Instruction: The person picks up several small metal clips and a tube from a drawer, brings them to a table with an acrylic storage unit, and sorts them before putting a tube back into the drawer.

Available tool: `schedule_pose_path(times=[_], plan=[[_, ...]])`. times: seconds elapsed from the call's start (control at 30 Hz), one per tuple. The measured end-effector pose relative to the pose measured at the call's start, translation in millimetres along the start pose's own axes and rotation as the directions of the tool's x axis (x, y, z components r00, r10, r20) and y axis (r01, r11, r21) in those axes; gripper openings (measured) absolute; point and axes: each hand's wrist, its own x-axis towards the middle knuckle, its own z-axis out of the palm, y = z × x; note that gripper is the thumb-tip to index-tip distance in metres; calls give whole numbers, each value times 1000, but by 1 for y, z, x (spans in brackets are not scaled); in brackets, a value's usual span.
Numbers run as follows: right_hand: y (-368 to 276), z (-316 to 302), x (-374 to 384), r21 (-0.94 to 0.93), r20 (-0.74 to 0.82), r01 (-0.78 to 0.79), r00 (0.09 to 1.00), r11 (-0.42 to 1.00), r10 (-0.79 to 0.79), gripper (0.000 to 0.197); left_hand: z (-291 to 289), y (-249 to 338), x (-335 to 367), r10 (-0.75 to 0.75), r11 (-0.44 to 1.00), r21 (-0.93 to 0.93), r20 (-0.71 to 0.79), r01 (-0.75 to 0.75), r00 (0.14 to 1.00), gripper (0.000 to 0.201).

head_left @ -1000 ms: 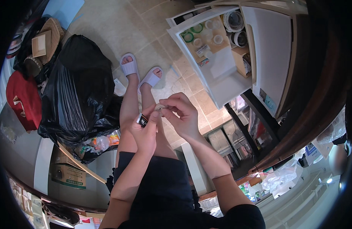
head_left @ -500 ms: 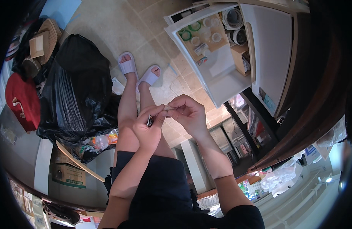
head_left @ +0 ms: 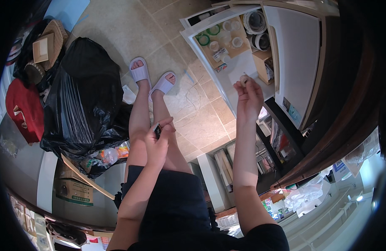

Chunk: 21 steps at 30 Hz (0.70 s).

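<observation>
Over the edge of the open white drawer point(head_left: 246, 88), my right hand point(head_left: 250, 99) is raised, its fingertips pinching a small round pale piece point(head_left: 244, 79) with a dark spot at its middle; its exact kind is not clear. My left hand point(head_left: 158, 144) is closed above my knees around a small black-and-silver object point(head_left: 158, 131), mostly hidden by the fingers. Inside the drawer, green rings point(head_left: 203, 39) and clear ring-shaped rolls point(head_left: 237, 42) lie on a tan board, beside larger white-and-dark rolls point(head_left: 255, 21).
To the left a large black plastic bag point(head_left: 86, 83) bulges beside a red cloth item point(head_left: 23, 111) and a woven basket point(head_left: 57, 39). A white panel point(head_left: 297, 58) stands right of the drawer. Below it are dark shelf frames point(head_left: 285, 125). A cardboard box point(head_left: 75, 192) sits at lower left.
My hands were together over my lap and are now apart. The right one has moved up and right to the drawer with the small pale piece; the left has lowered slightly.
</observation>
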Motion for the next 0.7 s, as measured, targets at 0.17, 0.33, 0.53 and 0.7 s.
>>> schedule_pose_path(times=[0.17,0.33,0.53,0.7], plan=[[-12,3,15,-105,45,80,996,991,-76,12,-15,-8,5,-79,980,-180,6,79,997,33],[-19,2,19,164,119,60,990,985,-80,17,-21,-14,7,-124,970,-210,9,123,992,31],[-50,-34,71,720,245,-167,969,674,-22,13,-17,-11,4,-153,977,-150,-2,151,988,27],[-42,-42,90,770,303,-201,951,605,-69,18,-18,-13,2,-167,972,-163,13,167,986,24]])
